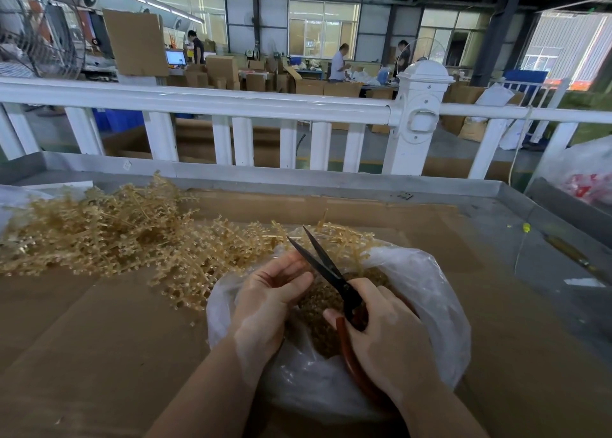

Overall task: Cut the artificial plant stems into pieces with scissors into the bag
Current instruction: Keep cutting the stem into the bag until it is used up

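A heap of pale gold artificial plant stems (109, 235) lies on the cardboard at the left and trails toward a clear plastic bag (427, 292) in front of me. Cut stem pieces (319, 308) fill the bag. My right hand (381, 335) grips the red handles of black scissors (323, 262), whose blades stand apart above the bag's mouth. My left hand (268, 292) is over the bag's left edge with its fingers curled beside the blades, at a stem (344, 239) that reaches across the bag; the grip itself is hard to make out.
Brown cardboard (99, 331) covers the metal table, whose raised rim (298, 176) runs along the back. A white fence (231, 106) stands behind it. At the right lie a wooden-handled tool (573, 252) and a plastic bag with red contents (586, 179). People work among boxes far off.
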{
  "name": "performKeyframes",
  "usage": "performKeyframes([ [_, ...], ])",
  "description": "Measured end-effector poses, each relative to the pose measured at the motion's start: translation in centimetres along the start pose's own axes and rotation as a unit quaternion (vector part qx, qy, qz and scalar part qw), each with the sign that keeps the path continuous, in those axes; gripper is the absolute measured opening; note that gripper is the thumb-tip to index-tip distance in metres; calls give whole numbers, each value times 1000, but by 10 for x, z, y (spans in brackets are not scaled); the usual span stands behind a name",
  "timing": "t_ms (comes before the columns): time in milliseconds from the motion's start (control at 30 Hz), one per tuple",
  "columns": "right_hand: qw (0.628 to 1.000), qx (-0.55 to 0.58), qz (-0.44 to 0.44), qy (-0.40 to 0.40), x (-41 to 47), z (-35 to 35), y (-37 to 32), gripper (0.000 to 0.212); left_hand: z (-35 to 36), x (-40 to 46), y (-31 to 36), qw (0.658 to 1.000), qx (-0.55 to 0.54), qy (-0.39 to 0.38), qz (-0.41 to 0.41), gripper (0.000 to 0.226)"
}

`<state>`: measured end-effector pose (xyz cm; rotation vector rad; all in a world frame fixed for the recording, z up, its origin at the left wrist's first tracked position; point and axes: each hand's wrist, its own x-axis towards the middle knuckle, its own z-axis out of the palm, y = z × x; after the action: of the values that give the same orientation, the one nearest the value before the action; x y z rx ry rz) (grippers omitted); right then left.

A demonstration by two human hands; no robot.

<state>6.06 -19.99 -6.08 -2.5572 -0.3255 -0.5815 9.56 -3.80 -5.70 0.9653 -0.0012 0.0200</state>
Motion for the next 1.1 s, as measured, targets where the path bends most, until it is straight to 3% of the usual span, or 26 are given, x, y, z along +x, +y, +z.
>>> performKeyframes([
  [133,1000,3,-2,8,0,0,0,35,5,-7,0,987,158,9,26,16],
  [267,1000,15,0,18,0,1,0,31,10,-14,5,970,238,-5,41,27],
  [367,999,23,1,22,0,1,2,31,11,-14,6,978,207,-1,29,25],
  [633,999,21,-2,29,0,0,1,31,7,-6,5,996,1,94,-9,18],
  [767,1000,2,-6,24,-1,1,0,28,4,-2,5,995,-47,85,-6,22],
  [900,1000,2,-6,24,0,0,0,28,5,-1,5,996,-63,69,-4,36],
  [1100,998,49,7,40,1,-2,1,38,5,-2,6,997,-44,68,11,26],
])
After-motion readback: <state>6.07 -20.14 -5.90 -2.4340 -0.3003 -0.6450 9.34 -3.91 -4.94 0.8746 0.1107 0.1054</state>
